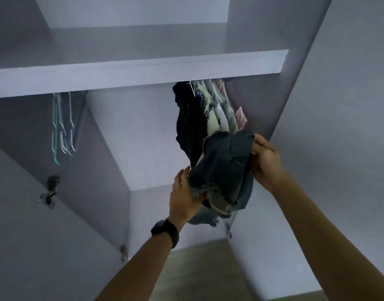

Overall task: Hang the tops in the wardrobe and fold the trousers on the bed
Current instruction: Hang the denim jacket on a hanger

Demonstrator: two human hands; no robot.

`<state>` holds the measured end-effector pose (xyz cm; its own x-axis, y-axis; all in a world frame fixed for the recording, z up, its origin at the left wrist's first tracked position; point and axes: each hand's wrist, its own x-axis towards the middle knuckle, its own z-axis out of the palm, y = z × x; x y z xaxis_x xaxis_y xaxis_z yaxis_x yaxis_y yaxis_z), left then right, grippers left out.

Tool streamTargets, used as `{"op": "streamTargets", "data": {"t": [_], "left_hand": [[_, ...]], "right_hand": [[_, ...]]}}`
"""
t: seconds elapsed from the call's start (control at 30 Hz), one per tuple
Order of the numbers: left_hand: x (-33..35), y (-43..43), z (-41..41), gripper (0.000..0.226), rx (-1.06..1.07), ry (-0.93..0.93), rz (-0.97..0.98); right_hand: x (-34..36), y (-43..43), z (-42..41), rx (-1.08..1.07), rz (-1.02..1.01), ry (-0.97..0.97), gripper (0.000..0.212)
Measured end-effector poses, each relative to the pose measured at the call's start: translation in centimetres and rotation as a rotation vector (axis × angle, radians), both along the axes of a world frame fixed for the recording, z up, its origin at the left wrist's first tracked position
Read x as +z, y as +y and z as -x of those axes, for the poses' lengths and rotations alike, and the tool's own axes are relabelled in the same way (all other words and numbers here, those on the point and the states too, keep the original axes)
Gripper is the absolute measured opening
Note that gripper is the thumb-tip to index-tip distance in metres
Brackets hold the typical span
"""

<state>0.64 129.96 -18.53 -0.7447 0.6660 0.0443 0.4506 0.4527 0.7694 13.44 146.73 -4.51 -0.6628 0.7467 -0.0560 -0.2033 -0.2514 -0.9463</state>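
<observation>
Both arms raised into the open wardrobe (317, 83). Left hand (183, 196) closed on the frayed hem of a denim garment (223, 170), right hand (266, 158) gripping its upper edge, just in front of tops (208, 111) hanging under the shelf (78, 77). Bare hangers (63, 127) at left.

Both hands (184, 192) (266, 158) grip denim garment (223, 170) w/ frayed hem, wardrobe (121, 68).

Two bare forearms, a black wristwatch (165, 232) strapped round the left wrist.
</observation>
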Motion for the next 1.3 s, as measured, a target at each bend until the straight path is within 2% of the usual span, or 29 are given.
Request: {"op": "streamTargets", "data": {"t": [0.07, 0.13, 0.23, 0.3, 0.37, 0.43, 0.53, 0.6, 0.7, 0.77, 0.87, 0.93, 1.0, 1.07, 1.17, 1.3], "left_hand": [[0.1, 0.0, -0.3, 0.065, -0.042, 0.100, 0.101], [0.3, -0.5, -0.5, 0.035, -0.080, 0.110, 0.185], [0.5, -2.6, 0.0, 0.033, -0.015, 0.114, 0.185], [1.5, -4.8, 1.0, 0.030, 0.038, 0.072, 0.113], [3.3, -6.3, 2.6, 0.024, 0.088, -0.033, 0.019], [6.0, -7.3, 4.0, 0.019, 0.071, -0.132, -0.042], [9.7, -8.0, 5.0, 0.018, -0.061, -0.125, 0.009], [11.3, -8.2, 5.5, 0.015, -0.117, -0.058, 0.053], [12.9, -8.9, 6.0, 0.015, -0.162, -0.047, 0.047], [14.0, -9.8, 6.8, 0.017, -0.155, -0.062, 0.036], [15.3, -11.7, 8.2, 0.018, -0.158, -0.116, 0.043], [16.2, -12.8, 8.8, 0.021, -0.163, -0.087, 0.057], [17.0, -13.8, 9.1, 0.024, -0.161, -0.092, 0.045], [17.8, -15.1, 9.5, 0.027, -0.138, -0.156, 0.013], [18.3, -17.4, 10.5, 0.047, -0.074, -0.247, -0.048], [17.4, -18.5, 11.6, 0.033, -0.013, -0.293, -0.120]], "right_hand": [[-0.2, 0.1, 0.2, 0.032, 0.010, -0.039, 0.024], [-0.7, 0.2, 0.3, 0.050, 0.018, -0.064, 0.024], [-2.2, 1.1, 0.4, -0.066, -0.048, -0.199, 0.025], [-4.4, 2.1, 0.0, -0.152, -0.226, -0.411, 0.020], [-6.7, 2.0, -0.6, -0.150, -0.459, -0.606, 0.025], [-8.2, 0.1, -0.9, -0.171, -0.598, -0.665, 0.029], [-8.8, -5.9, -0.1, -0.182, -0.683, -0.483, 0.024], [-8.2, -10.1, 1.2, -0.090, -0.798, -0.369, 0.026], [-7.8, -13.6, 3.9, 0.047, -0.924, -0.323, 0.031], [-7.5, -14.1, 5.5, 0.080, -0.929, -0.316, 0.028], [-6.0, -14.8, 7.5, -0.016, -1.037, -0.191, 0.023], [-4.3, -15.3, 8.8, -0.088, -1.162, -0.080, 0.022], [-2.5, -15.8, 10.4, -0.031, -1.247, -0.012, 0.014], [-1.2, -16.1, 11.8, 0.102, -1.255, 0.016, 0.011], [-0.5, -17.0, 13.0, 0.275, -1.241, 0.015, 0.014], [0.0, -18.0, 14.5, 0.193, -1.273, -0.022, 0.007]]}}
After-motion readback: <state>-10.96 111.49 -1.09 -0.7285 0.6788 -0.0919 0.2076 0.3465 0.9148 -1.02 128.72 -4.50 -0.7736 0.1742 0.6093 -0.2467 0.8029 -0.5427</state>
